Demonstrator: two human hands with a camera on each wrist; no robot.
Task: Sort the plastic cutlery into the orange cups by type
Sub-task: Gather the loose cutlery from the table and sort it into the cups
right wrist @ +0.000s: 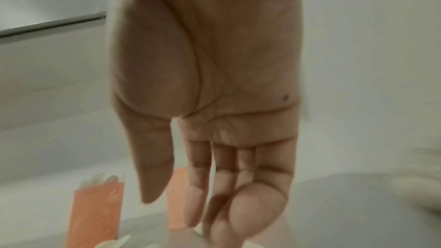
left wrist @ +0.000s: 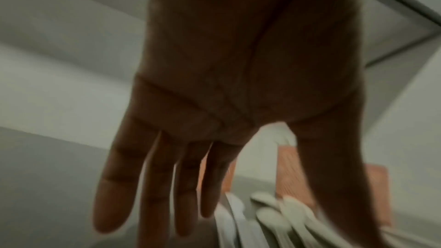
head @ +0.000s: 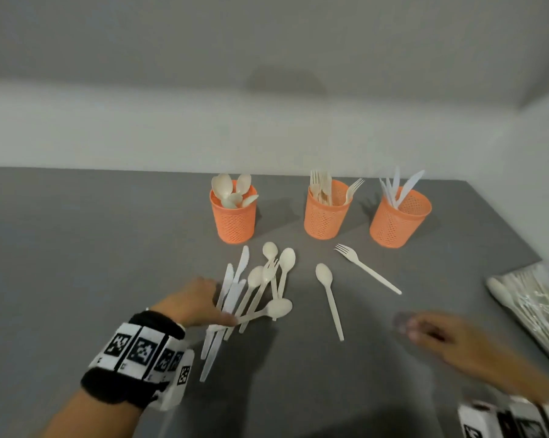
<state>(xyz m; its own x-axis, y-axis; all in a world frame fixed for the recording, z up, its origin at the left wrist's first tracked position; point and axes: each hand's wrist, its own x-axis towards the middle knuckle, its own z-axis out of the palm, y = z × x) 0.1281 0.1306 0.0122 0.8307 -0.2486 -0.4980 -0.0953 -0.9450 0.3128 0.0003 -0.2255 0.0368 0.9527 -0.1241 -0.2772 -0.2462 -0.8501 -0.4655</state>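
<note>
Three orange mesh cups stand in a row at the back: a spoon cup [head: 233,216], a fork cup [head: 327,211] and a knife cup [head: 398,219]. In front of them lies a pile of cream spoons and white knives [head: 251,295]. My left hand [head: 200,303] reaches into the pile's left side, fingers straight [left wrist: 181,195], thumb on the handles. A lone spoon [head: 330,298] and a lone fork [head: 366,268] lie to the right. My right hand [head: 424,331] hovers blurred near the spoon's handle end, fingers straight [right wrist: 238,205], holding nothing.
A clear bag of more plastic cutlery [head: 538,308] lies at the grey table's right edge [head: 503,222]. A white wall runs behind the cups. Bare grey tabletop [head: 77,248] spreads to the left and in front.
</note>
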